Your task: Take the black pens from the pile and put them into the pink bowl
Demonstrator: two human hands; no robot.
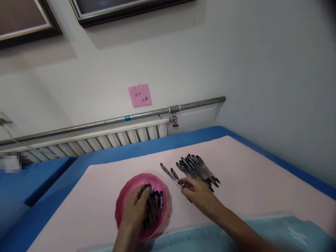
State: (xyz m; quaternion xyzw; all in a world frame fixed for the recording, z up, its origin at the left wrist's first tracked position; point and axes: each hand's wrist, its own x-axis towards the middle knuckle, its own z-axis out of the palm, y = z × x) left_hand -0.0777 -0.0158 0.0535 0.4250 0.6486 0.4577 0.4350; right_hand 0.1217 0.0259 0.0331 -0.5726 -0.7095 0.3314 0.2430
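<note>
**Where the Loose Pens Lie Relative to the Two Hands**

As we look down on the pink-covered surface [252,175], we find the governing relation at the right hand [195,192]: its fingertips meet two single pens, the outer pen [165,168] and the inner pen [174,173], which lie between the bowl [119,203] and the main pen group [195,168]. Both single pens run diagonally, capped ends pointing far left, away from the wrist. We note the right hand as the nearer one to them and to the group, which fans out just beyond it on a similar diagonal. The bowl sits to its left.

We see the right fingers bent and close together over the inner pen; we cannot tell whether they pinch it. The left hand [135,201] reaches into the bowl with curled fingers at the bowl pens [161,201]; blur and overlap prevent us from confirming a grasp.

We identify slender, straight pens with glossy black caps and clear barrels. The bowl is round, deep pink, smooth and apparently plastic, with a gently scalloped rim. We see a flat, matte pink covering with blue borders beyond it, and a soft, rumpled teal cloth [273,227] along the near edge.
</note>
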